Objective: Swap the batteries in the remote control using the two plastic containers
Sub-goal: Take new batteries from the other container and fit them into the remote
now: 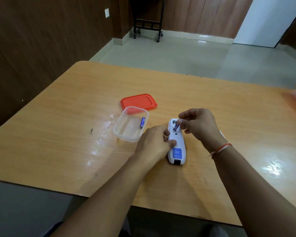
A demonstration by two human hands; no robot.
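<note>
White plastic, the remote control [176,144] lies face down at the centre of the frame, its long axis running from the lower edge toward the upper, with the open battery bay at its far end. The left hand [154,142] grips its left side to steady it, while the right hand [197,124] pinches a blue battery [175,128] tilted into the bay. Just to the left sits the open clear container [120,132], another blue battery [142,122] inside, nearer the left hand.
</note>
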